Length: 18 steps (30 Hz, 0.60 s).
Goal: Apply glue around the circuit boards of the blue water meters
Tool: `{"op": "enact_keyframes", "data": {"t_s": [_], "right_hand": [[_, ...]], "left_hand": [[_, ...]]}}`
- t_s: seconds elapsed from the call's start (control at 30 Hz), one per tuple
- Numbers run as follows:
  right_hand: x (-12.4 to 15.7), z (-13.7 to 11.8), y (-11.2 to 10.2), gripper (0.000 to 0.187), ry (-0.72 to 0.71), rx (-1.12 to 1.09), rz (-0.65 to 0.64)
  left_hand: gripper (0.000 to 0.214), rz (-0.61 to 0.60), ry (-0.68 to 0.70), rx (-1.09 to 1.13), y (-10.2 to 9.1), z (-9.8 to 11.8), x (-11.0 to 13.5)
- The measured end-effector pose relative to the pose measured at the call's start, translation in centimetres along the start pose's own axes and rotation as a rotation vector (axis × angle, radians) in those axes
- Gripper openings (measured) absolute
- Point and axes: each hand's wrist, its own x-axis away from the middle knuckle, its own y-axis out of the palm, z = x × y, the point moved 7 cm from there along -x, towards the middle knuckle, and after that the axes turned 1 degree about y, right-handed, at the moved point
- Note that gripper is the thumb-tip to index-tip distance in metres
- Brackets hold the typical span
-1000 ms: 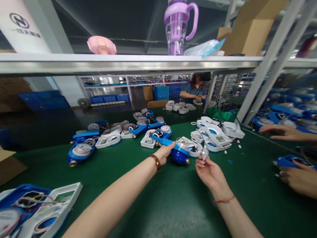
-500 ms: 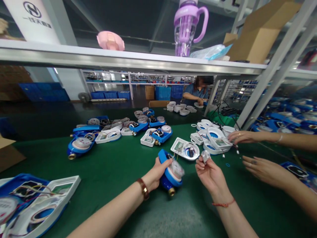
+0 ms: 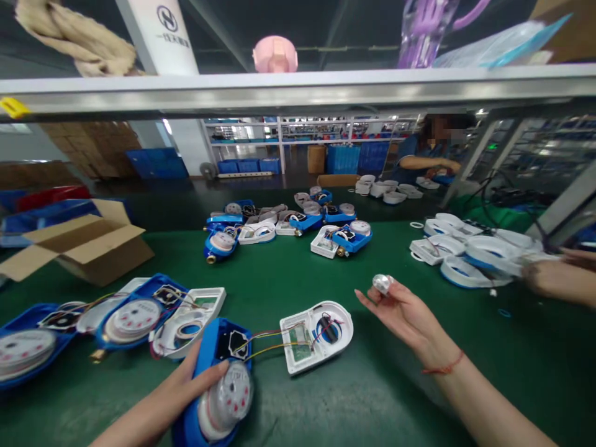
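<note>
The blue water meter (image 3: 218,388) now lies nearer on the green table (image 3: 372,397), gripped by the left hand (image 3: 181,394); its white cover (image 3: 316,335) follows on wires. The right hand (image 3: 403,313) still pinches the small silver part (image 3: 382,284).

White pillar (image 3: 161,37), upper left behind the shelf rail — bore a dark round emblem with an N-like letter inside a ring, and under it a short line of small dark characters, too blurred to read.

Blue water meter (image 3: 218,388) under the left hand (image 3: 162,400) — its round dial face carried reddish marks and fine print, none legible.

Meter dials (image 3: 131,315) further left on the green belt — printed faces likewise too small and smeared to make out.

White cover (image 3: 316,335) wired to the meter — no lettering could be read on it or its circuit board.
</note>
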Motion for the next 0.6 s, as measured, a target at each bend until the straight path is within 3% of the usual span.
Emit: {"op": "enact_keyframes", "data": {"t_s": [0.13,0.27,0.4,0.5,0.6], "right_hand": [[-0.7,4.3,4.2,0.025,0.200,0.046,-0.082],[0.5,7.4,3.7,0.026,0.313,0.058,-0.027],[5.2,9.0,2.4,0.030,0.334,-0.010,0.063],[9.3,9.8,3.0,0.028,0.415,-0.113,0.089],[11.5,9.5,3.5,0.028,0.471,-0.239,0.108]], "left_hand": [[0.079,-0.039,-0.104,0.032,-0.6,-1.1,1.0],[0.081,0.000,-0.029,0.013,-0.1,-0.9,1.0],[0.091,-0.083,-0.050,-0.051,0.9,-1.4,0.4],[0.099,-0.149,-0.040,-0.110,1.7,-1.4,-0.2],[0.097,-0.175,-0.017,-0.187,2.4,-0.8,-0.4]]}}
